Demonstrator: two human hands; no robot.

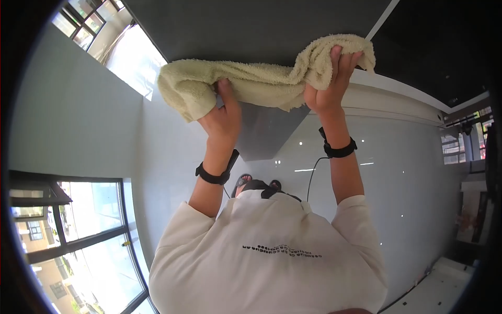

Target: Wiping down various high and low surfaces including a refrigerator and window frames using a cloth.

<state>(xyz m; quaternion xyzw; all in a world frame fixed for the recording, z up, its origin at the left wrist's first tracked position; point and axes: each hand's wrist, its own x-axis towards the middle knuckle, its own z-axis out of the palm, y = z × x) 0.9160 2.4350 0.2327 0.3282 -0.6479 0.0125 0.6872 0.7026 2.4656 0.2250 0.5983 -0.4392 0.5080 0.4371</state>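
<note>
A beige terry towel [259,84] stretches in folds between my two hands, against the edge of a dark grey flat surface [243,31]. My left hand [223,114] grips its left part, the thumb showing on top and the other fingers hidden by the cloth. On the right, my right hand [331,84] holds a bunched part of the towel, fingers pressed over it. The towel's right end hangs by a pale strip that borders a black panel. Each of my wrists wears a black strap.
Windows [94,212] stand at the left beside a pale wall [78,117]. Below me is a glossy light floor [376,176], with my sandalled feet on it. A thin black cable [310,176] hangs from my right wrist strap.
</note>
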